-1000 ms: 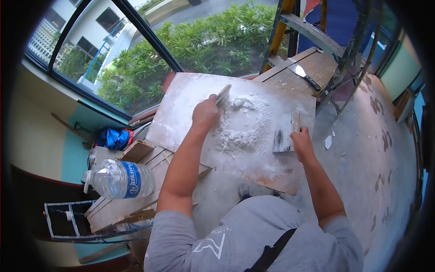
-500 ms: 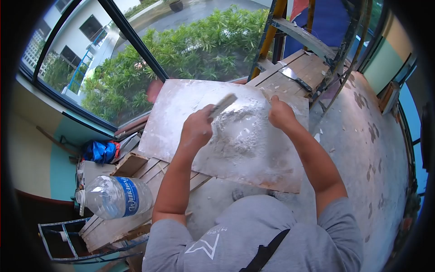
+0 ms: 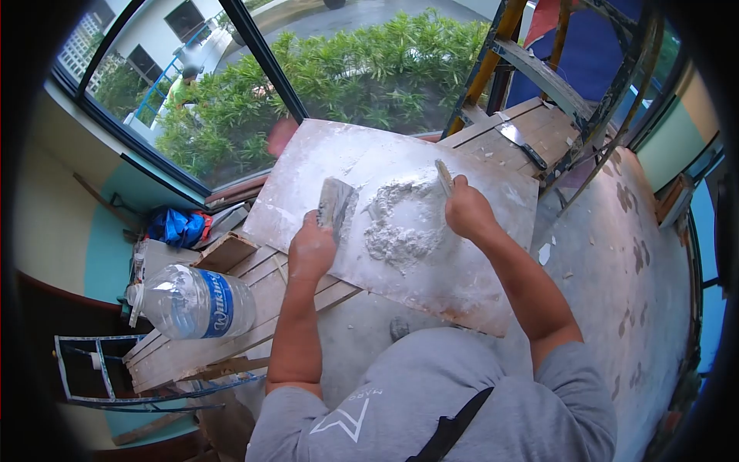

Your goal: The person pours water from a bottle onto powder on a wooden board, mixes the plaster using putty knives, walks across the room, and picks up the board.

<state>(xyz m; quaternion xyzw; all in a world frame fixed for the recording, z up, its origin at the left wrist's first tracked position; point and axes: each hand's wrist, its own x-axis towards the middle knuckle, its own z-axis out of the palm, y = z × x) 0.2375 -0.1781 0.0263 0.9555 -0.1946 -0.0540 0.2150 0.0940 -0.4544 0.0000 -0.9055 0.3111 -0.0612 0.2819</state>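
A ring-shaped heap of white powder [image 3: 396, 245] lies on a pale, dusty board [image 3: 296, 173], with a pool of liquid or smooth paste in its middle. Left of the heap, my left hand [image 3: 312, 250] is closed round a putty knife [image 3: 336, 204] whose wide blade is smeared with white. On the heap's right side my right hand [image 3: 469, 209] grips a second putty knife [image 3: 444, 177]; its blade shows edge-on, close to the powder. My fingers partly cover both handles.
A large clear water bottle [image 3: 202, 302] lies on its side on planks at the left. Another putty knife [image 3: 523, 145] rests on a wooden plank [image 3: 493, 135] beneath a ladder [image 3: 539, 73]. A blue plastic bag [image 3: 175, 227] sits by the window. A person [image 3: 182, 86] is outside.
My left hand has moved left and down, away from the heap, with its putty knife. My right hand stays at the heap's right side. The camera view has shifted a little.
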